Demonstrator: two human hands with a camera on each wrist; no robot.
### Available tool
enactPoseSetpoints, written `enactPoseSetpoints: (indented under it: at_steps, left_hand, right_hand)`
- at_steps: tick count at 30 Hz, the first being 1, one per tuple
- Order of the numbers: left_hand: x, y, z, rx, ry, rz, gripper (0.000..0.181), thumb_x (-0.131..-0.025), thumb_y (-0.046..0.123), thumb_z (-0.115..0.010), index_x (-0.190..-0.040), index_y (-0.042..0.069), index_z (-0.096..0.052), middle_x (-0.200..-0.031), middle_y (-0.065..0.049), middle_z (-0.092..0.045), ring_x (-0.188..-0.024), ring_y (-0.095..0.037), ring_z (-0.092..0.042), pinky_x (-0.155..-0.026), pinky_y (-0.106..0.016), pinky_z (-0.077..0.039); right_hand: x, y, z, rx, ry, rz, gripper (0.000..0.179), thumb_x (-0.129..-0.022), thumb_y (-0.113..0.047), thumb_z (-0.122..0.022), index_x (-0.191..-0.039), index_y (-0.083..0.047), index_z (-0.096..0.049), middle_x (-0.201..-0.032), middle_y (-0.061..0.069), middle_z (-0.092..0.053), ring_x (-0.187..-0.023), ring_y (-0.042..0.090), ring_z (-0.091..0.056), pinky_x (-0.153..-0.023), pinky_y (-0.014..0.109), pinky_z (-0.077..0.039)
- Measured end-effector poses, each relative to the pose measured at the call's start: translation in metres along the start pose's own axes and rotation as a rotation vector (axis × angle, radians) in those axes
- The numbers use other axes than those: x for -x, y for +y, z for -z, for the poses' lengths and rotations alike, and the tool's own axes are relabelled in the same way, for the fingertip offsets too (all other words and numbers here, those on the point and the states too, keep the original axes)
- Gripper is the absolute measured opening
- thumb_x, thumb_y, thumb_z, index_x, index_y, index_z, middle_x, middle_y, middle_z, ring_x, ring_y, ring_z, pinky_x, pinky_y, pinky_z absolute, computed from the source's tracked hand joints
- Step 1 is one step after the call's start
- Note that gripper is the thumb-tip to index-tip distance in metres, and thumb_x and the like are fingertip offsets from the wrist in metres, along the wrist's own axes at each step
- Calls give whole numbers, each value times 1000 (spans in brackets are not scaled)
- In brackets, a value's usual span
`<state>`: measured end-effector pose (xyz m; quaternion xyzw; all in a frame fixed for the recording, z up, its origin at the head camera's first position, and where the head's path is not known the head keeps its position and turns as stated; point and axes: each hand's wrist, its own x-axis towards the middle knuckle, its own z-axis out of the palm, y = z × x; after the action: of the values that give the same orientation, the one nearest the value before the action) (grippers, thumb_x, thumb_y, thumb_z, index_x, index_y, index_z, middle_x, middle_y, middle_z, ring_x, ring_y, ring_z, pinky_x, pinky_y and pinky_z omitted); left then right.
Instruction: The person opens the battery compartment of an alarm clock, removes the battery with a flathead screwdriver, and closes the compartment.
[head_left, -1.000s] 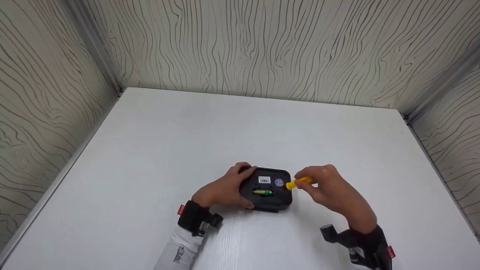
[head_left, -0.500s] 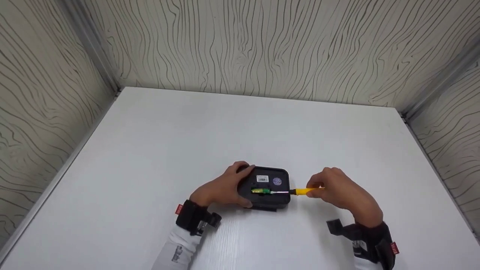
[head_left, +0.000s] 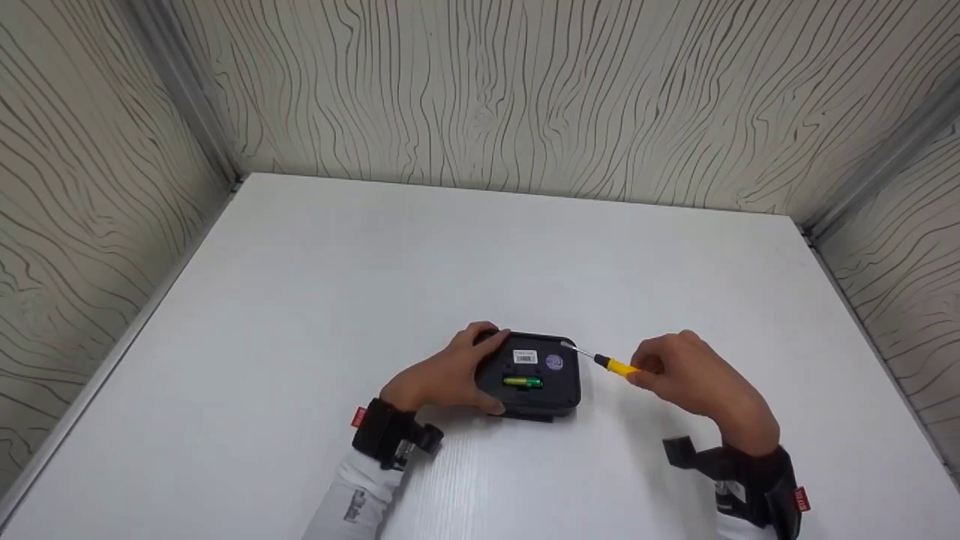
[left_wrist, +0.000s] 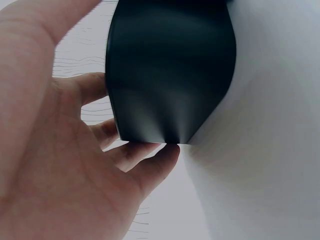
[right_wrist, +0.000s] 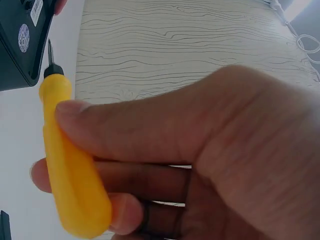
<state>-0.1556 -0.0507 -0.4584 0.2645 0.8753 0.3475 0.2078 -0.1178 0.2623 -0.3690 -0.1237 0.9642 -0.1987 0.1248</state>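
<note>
White tabletop (head_left: 375,285), rounded black box (head_left: 559,390).

Yellow screwdriver handle (right_wrist: 77,190) (black collar (right_wrist: 53,70)), black box (head_left: 556,388), wavy-lined wall (head_left: 480,97).

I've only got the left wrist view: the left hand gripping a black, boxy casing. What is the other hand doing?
Observer: The bare right hand holds a yellow-handled screwdriver with a thin, metallic shaft.
Operator: Where does its tip point?
Observer: In the head view, to the far right corner of the casing; whether they touch, I can't tell.
Operator: Anything in the upper face?
Observer: Yes, a small green-and-yellow cylinder, likely a battery, lies there.
</note>
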Motion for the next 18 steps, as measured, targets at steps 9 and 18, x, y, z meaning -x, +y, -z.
enactPoseSetpoints:
  at_steps: [9,18]
  left_hand:
    - [-1,-1,-1,1,9,5,104,-71,37,-83,-156,26,-23,-156,3,-20,-140,-18,-29,-109,-41,-38]
    - [0,0,0,1,13,-6,103,-71,37,-83,-155,24,-24,-156,1,-20,-140,-18,-29,-109,-41,-38]
  right_hand:
    - [-19,5,-18,-99,-76,-161,12,-82,-12,-68,-84,-1,-69,-66,4,-64,-56,14,-56,-56,27,-46]
    - [-36,12,-41,-136,-151,-318,16,-81,-14,-66,-76,0,-70,-55,4,-64,-48,14,-60,-49,24,-46]
